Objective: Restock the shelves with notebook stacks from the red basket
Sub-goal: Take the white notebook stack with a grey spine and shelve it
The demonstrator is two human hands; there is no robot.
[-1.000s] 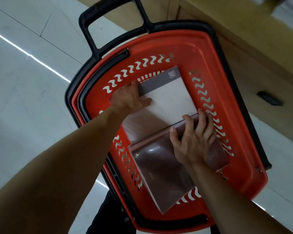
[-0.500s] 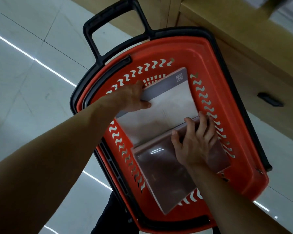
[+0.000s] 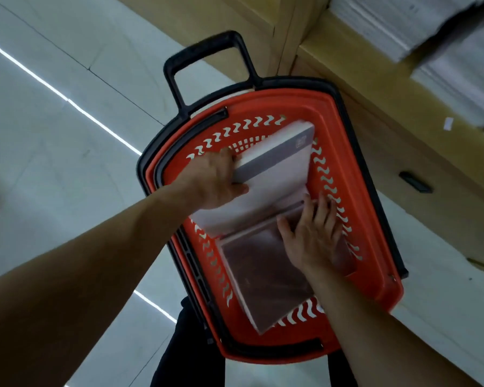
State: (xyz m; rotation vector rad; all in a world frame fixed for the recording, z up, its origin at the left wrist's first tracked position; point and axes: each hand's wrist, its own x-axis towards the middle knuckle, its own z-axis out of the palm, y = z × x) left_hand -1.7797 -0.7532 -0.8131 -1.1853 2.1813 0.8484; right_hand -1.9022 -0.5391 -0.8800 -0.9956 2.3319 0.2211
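Gripping left hand [image 3: 213,180] on white, grey-banded notebook stack [image 3: 274,174]

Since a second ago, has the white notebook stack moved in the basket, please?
Yes: the white notebook stack rose toward the red basket's far rim.

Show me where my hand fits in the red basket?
The basket has bare red room at its near right corner, between the brown stack and the right wall. The left side is crowded: both stacks sit close to that wall. The left hand grips the white stack; the right hand lies on the brown one.
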